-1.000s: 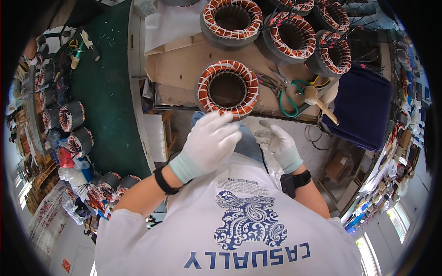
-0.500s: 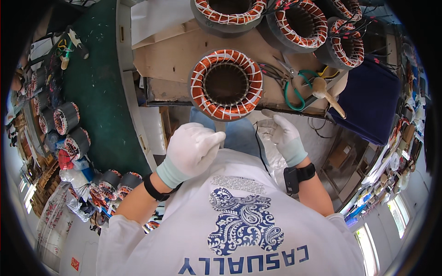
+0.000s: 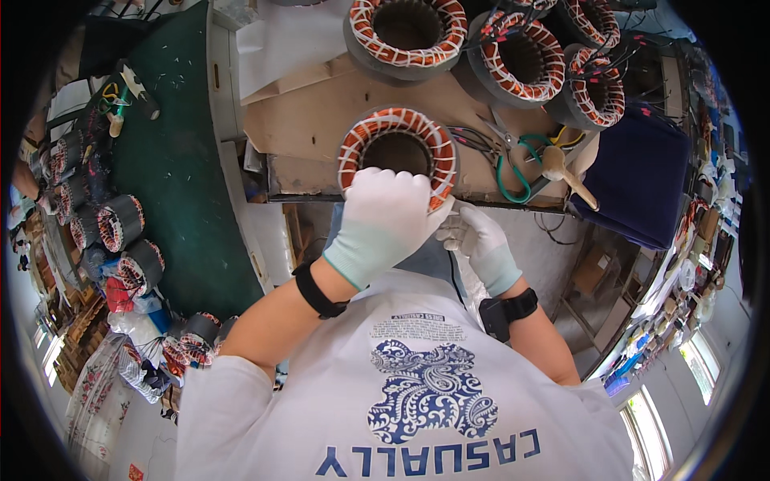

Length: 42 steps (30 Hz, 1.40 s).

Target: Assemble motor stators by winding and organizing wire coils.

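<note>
A stator (image 3: pixel 443 152), a grey ring with copper windings bound in white lacing, sits at the bench's near edge. Over its near-left rim lies my left hand (image 3: pixel 387 210), in a white glove with a pale green cuff. Its fingers are closed in a fist, and whatever they hold is hidden. Just right of it, by the near rim, my right hand (image 3: pixel 484 244) wears the same kind of glove. Its fingers are loosely bent and apart, with nothing visible in them.
Several more stators (image 3: pixel 409 60) with dark leads stand at the back. Right of the near one lie green-handled scissors (image 3: pixel 513 180), pliers (image 3: pixel 473 138) and a mallet (image 3: pixel 565 172). A dark blue cloth-covered block (image 3: pixel 634 176) is farther right. A green table (image 3: pixel 176 192) runs along the left.
My left fist has moved forward and right, from in front of the stator onto its near rim. My right hand has moved slightly left, and its fingers are more bent. The view has shifted a little.
</note>
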Each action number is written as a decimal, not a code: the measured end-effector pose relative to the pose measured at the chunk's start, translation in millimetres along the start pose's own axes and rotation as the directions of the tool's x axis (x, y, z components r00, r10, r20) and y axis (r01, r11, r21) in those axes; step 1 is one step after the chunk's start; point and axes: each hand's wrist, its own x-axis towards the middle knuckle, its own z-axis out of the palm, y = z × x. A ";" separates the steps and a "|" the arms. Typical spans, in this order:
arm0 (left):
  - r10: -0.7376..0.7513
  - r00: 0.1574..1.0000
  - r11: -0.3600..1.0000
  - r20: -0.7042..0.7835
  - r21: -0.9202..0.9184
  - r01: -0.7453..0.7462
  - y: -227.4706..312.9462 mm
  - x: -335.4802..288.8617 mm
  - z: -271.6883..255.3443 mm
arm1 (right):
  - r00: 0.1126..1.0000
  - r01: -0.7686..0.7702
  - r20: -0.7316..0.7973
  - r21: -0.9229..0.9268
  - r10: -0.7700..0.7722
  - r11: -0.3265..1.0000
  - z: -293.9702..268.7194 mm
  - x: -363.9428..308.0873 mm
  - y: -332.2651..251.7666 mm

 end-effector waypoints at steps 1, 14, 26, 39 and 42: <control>-0.025 0.999 0.998 -0.036 -0.052 0.023 -6.0 -4.0 -4.4 | 1.000 0.009 -0.002 -0.001 -0.009 1.000 4.5 1.5 -0.8; -0.680 0.713 0.246 0.169 -0.864 0.439 -133.8 -44.1 -11.1 | 0.814 0.575 0.329 -0.344 -0.478 0.742 136.0 47.3 -26.8; -0.599 0.761 0.142 0.249 -0.902 0.407 -86.0 -48.7 -4.4 | 0.940 0.293 0.031 -0.579 -0.339 0.761 118.7 -7.6 -24.5; -0.524 0.676 -0.085 0.519 -0.821 0.564 -95.4 1.4 -29.7 | 0.823 0.556 0.057 -0.284 -0.565 0.781 117.8 35.5 -38.2; -0.521 0.842 0.323 0.143 -0.880 0.349 -102.9 -44.1 -0.2 | 0.879 0.474 0.042 0.022 -0.475 0.880 105.8 55.3 -17.7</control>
